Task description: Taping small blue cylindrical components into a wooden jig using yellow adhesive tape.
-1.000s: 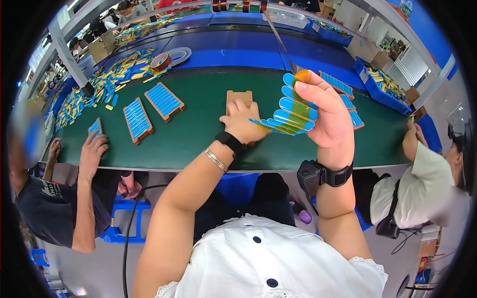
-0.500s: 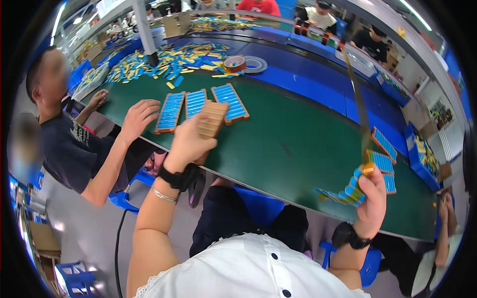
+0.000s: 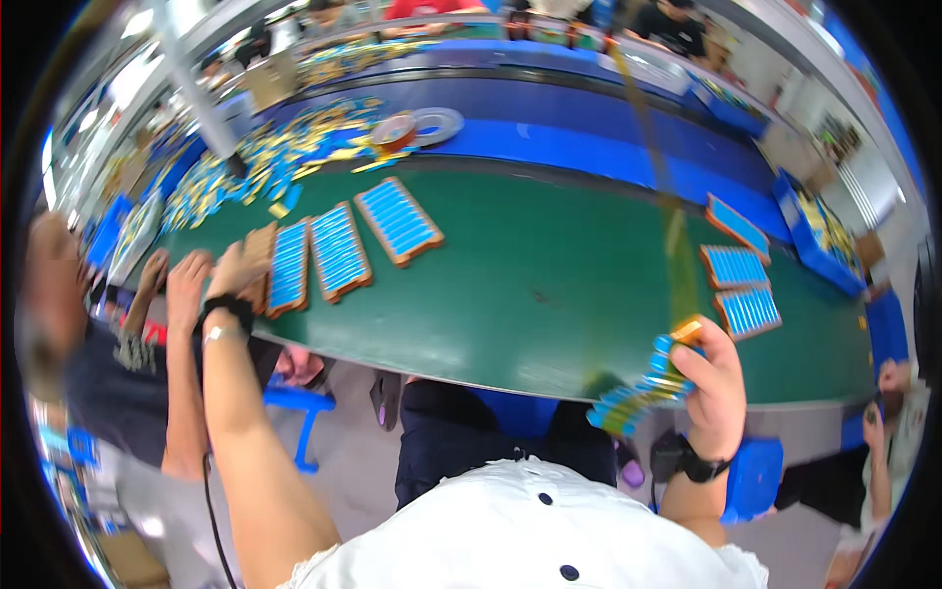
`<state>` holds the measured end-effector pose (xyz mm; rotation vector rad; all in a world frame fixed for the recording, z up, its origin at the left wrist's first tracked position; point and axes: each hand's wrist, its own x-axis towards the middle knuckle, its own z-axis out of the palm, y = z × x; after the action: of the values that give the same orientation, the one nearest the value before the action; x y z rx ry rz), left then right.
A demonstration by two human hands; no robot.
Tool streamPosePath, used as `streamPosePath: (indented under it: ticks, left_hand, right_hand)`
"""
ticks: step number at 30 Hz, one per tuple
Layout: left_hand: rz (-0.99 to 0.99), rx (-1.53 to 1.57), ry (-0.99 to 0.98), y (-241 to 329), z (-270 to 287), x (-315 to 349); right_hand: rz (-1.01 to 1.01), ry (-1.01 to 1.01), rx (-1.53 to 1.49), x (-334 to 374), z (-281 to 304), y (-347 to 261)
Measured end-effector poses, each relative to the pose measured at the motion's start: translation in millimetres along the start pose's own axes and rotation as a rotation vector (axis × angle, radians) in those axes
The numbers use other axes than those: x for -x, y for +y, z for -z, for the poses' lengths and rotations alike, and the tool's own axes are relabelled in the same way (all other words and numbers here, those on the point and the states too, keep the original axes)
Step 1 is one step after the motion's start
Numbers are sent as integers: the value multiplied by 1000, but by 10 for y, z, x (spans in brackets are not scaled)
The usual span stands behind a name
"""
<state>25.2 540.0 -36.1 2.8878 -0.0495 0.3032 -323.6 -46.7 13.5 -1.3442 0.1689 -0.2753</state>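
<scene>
While the right hand [image 3: 714, 381] pinches thumb against bent fingers with no visible gap, it has hold of the upper end of a taped strip of blue pieces [image 3: 648, 389], close to an orange bit showing at the fingertips. From that pinch the strip's long axis slants down and to the left, its free end pointing toward the person's lap at the near edge of the green table [image 3: 491, 285]. A band of amber tape [image 3: 679, 255] leads from the same fingers up and slightly left across the tabletop. Far to the left, the left hand [image 3: 234, 271] rests its fingers on a brown slotted tray [image 3: 262, 245], but blur hides how far they close around it. That tray's long side runs away from the person, and just beside it a first blue-filled tray [image 3: 288, 265], a second blue-filled tray [image 3: 340, 252] and a third blue-filled tray [image 3: 399, 221] fan out to the right. A co-worker's hand [image 3: 186, 285] is near the left hand on its outer side. Farther out, loose blue and yellow pieces [image 3: 255, 162] spread beyond the trays, near a tape roll [image 3: 392, 131], and a blue bin [image 3: 812, 257] stands at the far right.
</scene>
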Motion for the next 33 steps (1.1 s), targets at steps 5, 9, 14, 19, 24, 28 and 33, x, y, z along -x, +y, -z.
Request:
streamPosePath:
  ticks: [5, 9, 14, 19, 24, 28, 33]
  left_hand:
    - [-282, 567, 180, 1253, 179, 276]
    - [-414, 917, -472, 3082, 299, 1093]
    - [-268, 1183, -870, 4082, -196, 1415]
    - [-37, 1422, -1083, 4592, -454, 1542]
    - [-122, 1606, -1403, 5005, -352, 1318]
    - [-155, 1832, -1442, 5072, 81, 1112]
    - [-546, 1976, -1517, 4789, 430, 716]
  right_hand:
    - [-42, -41, -8, -52, -152, 98]
    - [-143, -80, -188, -19, -235, 236]
    - [-121, 17, -163, 396, -167, 411]
    - [-48, -170, 141, 1284, -48, 599]
    - [30, -344, 221, 1611, -14, 579]
    - [-81, -331, 354, 1444, 0, 528]
    - [-473, -59, -112, 926, -266, 802]
